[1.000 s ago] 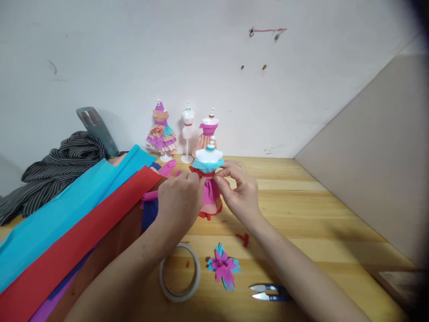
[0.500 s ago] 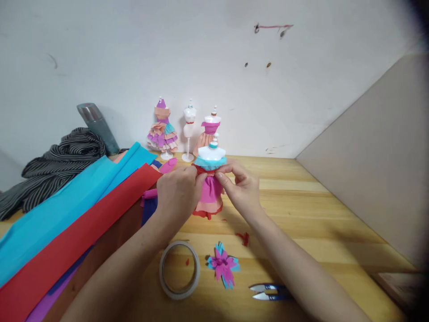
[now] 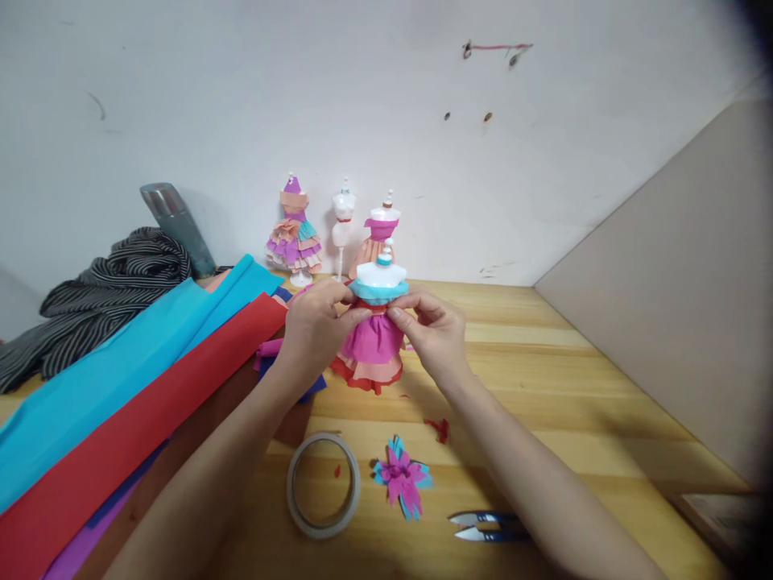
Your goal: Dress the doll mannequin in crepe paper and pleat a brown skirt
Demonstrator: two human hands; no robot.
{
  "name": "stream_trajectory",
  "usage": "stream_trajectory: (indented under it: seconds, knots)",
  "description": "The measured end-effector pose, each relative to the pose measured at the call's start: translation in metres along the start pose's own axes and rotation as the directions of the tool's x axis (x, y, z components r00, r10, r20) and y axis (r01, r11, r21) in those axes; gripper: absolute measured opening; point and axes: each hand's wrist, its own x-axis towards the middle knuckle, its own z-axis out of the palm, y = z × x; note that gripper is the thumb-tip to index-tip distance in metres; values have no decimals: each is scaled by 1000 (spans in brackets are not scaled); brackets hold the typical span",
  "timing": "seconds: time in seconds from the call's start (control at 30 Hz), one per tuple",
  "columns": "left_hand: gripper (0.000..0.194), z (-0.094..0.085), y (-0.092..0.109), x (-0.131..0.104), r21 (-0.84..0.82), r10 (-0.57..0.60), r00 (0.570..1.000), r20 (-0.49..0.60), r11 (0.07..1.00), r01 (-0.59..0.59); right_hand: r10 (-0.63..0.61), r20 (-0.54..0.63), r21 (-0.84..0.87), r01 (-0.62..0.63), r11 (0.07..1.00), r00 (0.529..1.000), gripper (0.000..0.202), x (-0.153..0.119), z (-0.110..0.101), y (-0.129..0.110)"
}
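Note:
A small white mannequin [image 3: 380, 275] stands upright on the table, dressed in a blue paper top [image 3: 379, 292], a red waistband and a layered skirt [image 3: 371, 342] of magenta, peach and red. On the left of its waist, my left hand [image 3: 320, 322] pinches the dress between thumb and fingers. My right hand [image 3: 433, 326] grips the right side of the waist in the same way, thumb in front. The fingertips behind the dress are partly hidden.
Three more mannequins, including a ruffled one [image 3: 294, 234], stand by the wall. Crepe paper sheets [image 3: 150, 395] and striped cloth [image 3: 121, 282] lie left. Nearer are a tape roll [image 3: 293, 483], paper flower [image 3: 403, 477], red scraps [image 3: 442, 431] and thread snips [image 3: 483, 528].
My left hand has opened from a tighter fist and shifted slightly left. More of the skirt's left side and the blue top now shows. My right hand has barely moved.

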Motion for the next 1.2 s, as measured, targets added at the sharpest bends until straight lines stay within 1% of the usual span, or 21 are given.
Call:
stream_trajectory:
  seconds: [0.1,0.17,0.23,0.3,0.43,0.5,0.57,0.73,0.87,1.0,1.07,1.2]
  knots:
    - [25,3,-8,2,-132,30,999,-26,991,-34,19,2,20,-19,1000,1000,8,2,0,0]
    - [24,5,-12,3,-196,15,1000,-20,980,-19,28,1,26,-28,999,1000,10,3,0,0]
    - [22,7,-15,3,-254,-16,1000,9,967,17,27,10,43,-28,999,1000,11,3,0,1]
    - [20,8,-18,3,-324,-43,998,50,944,56,22,10,95,-23,995,1000,12,4,-1,4]
    - [25,10,-21,4,-457,-100,987,122,878,145,33,4,200,-33,979,999,29,8,-3,8]
    - [29,11,-22,5,-512,-124,981,152,839,185,44,31,233,-51,971,999,33,11,-4,9]
    - [32,11,-24,7,-566,-130,972,196,795,220,69,83,271,-90,958,994,35,14,-5,8]
    - [36,16,-33,9,-665,-109,949,297,690,287,185,241,335,-261,905,953,41,21,-6,10]
    - [35,19,-38,9,-717,-79,934,349,619,321,247,309,335,-348,875,918,48,26,-6,13]
    - [38,20,-36,10,-764,-42,918,394,541,353,299,345,326,-412,851,890,52,30,-5,15]
    - [39,20,-36,10,-772,-27,915,402,527,355,323,363,334,-446,830,874,54,31,-4,16]
    - [41,21,-38,9,-760,-29,916,399,549,348,357,391,355,-496,792,849,59,32,-4,17]
